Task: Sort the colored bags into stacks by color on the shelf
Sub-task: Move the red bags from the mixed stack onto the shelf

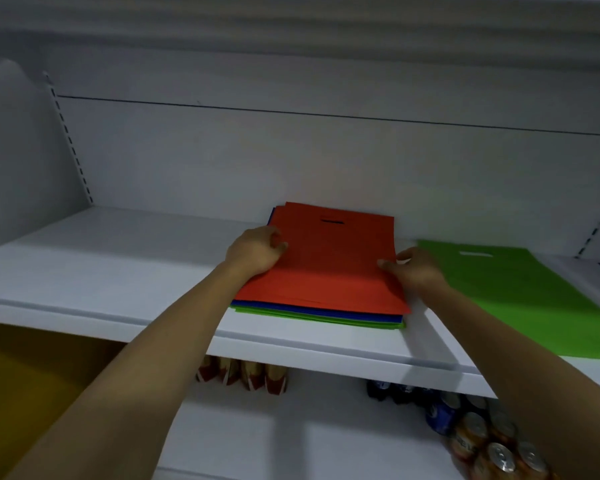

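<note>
A mixed stack sits mid-shelf, reaching the white shelf's (118,271) back edge: flat red fabric bags (329,258) on top, blue bags (378,317) beneath, green bags (291,314) lowest. A single flat green bag (520,296) lies just beside it, toward the right end.

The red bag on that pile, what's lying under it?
Under the red bag, blue bag edges and green bag edges show at the front; everything deeper is covered.

A row of red-and-gold packets (243,375) stands at the back of the lower shelf (291,431). To the right sit dark blue cans (440,412) and, nearer, orange cans (471,433) with silver tops. A yellow surface (25,393) fills the lower left.
</note>
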Motion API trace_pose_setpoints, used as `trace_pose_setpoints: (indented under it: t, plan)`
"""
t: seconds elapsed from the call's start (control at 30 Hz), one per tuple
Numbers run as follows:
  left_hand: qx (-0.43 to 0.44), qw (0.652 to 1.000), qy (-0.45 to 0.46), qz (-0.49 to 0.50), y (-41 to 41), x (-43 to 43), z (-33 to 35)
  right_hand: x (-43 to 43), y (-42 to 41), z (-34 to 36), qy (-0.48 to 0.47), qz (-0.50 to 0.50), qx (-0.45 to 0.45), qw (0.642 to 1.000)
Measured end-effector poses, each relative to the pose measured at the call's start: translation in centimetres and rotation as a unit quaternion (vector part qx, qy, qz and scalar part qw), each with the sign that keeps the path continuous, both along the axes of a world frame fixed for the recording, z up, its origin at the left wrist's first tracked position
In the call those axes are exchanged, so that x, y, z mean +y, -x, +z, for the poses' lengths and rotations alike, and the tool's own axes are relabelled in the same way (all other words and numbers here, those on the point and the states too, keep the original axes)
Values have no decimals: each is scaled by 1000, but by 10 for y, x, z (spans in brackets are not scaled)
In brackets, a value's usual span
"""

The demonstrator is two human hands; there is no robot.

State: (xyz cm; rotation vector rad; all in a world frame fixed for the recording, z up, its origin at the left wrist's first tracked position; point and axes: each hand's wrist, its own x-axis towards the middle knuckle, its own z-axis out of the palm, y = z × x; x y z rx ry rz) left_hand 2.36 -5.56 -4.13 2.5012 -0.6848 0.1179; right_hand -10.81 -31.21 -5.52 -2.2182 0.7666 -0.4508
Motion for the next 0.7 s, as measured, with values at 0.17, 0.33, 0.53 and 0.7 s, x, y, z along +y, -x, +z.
trace_pose_setpoints:
  t: [0.17,0.33,0.53,0.7]
  plan:
    - [45,998,-10,35,-11,-4,2,4,-6,-1,-58,-19,-22,998]
    - [90,992,-56,65,-12,-13,12,8,-9,-3,-53,-25,-33,998]
    - [167,981,-53,83,-22,-9,16,9,-10,-10,-23,-31,-33,999]
    - [217,973,-29,75,-24,-8,15,8,-9,-11,17,-23,-9,1000]
